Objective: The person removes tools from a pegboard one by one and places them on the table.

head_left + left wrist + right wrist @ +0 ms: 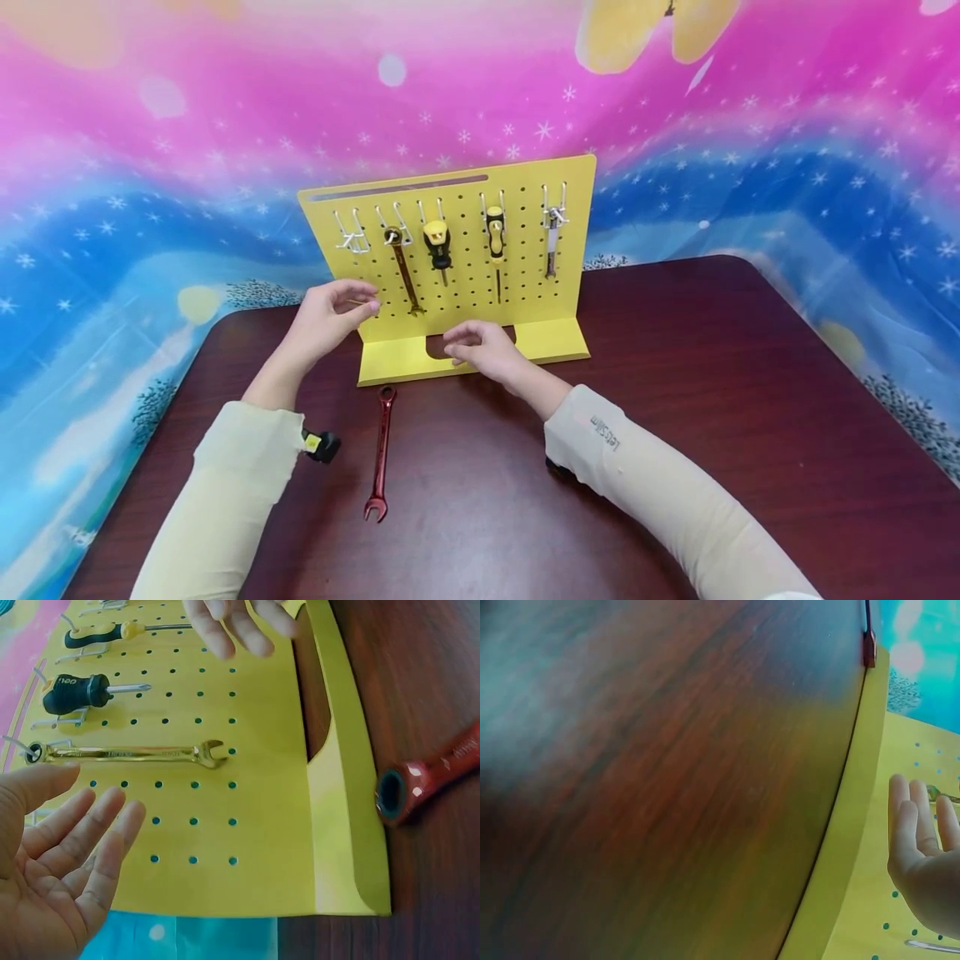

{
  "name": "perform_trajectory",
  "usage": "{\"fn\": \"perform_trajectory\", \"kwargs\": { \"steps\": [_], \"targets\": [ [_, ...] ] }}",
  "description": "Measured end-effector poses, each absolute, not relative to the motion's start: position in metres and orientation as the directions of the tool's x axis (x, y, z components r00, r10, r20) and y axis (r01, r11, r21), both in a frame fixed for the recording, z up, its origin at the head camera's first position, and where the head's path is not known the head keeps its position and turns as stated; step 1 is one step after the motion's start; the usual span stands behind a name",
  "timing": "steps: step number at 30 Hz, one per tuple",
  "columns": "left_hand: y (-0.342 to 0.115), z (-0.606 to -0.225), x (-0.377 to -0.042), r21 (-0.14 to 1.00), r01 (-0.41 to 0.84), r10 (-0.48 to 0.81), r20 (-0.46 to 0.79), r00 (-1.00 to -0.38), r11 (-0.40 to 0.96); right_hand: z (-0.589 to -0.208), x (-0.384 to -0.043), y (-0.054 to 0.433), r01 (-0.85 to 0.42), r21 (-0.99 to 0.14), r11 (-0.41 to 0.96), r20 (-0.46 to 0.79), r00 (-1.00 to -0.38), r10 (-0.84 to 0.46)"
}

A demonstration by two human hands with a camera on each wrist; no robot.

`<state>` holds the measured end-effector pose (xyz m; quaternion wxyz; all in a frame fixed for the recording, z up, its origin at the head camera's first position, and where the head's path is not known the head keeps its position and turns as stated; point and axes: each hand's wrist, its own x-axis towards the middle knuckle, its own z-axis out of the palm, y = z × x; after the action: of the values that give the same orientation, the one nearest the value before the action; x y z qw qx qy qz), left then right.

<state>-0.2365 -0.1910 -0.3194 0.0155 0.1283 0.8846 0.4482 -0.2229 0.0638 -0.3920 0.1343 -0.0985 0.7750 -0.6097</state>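
Snowflake-printed cloth (480, 92) hung behind everything, beyond the pegboard. A dark, wood-grained bench (675, 417) carried the work. The yellow pegboard (468, 296) stood upright on it, its folded foot flat on the wood, probably for balance.

Left hand (330, 321): just in front of the pegboard's lower left side, fingers loosely bent, gripping nothing. Right hand (483, 350): at the cutout in the pegboard's foot, fingers relaxed and spread a little, also without a hold. Whether either touched the pegboard I could not tell.

Red wrench (381, 454): on the bench, in front of the pegboard's left part, ring end towards it, forked end towards the person. Gold wrench (124, 754): on the pegboard, second place from its left, ring over a hook, so it seemed to dangle by its own weight.

Long screwdriver (496, 237) right of the pegboard's middle, stubby screwdriver (437, 243) left of it; both handle up, likely because the handles were too thick to slip through. Small silver tool (552, 242) near the pegboard's right edge. White hooks (352, 237) at its left end.
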Motion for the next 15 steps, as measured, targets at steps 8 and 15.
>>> {"fn": "perform_trajectory", "kwargs": {
  "steps": [8,15],
  "targets": [
    [-0.175,-0.319,-0.250,0.849,0.221,0.189,0.146,-0.971,0.480,-0.398,-0.232,0.054,-0.017,-0.979,0.202,-0.039,-0.962,-0.270],
    [-0.165,-0.320,-0.260,0.888,0.221,0.129,0.184,-0.974,0.404,-0.399,-0.239,0.047,-0.030,-0.974,0.225,-0.022,-0.974,-0.226]
  ]
}}
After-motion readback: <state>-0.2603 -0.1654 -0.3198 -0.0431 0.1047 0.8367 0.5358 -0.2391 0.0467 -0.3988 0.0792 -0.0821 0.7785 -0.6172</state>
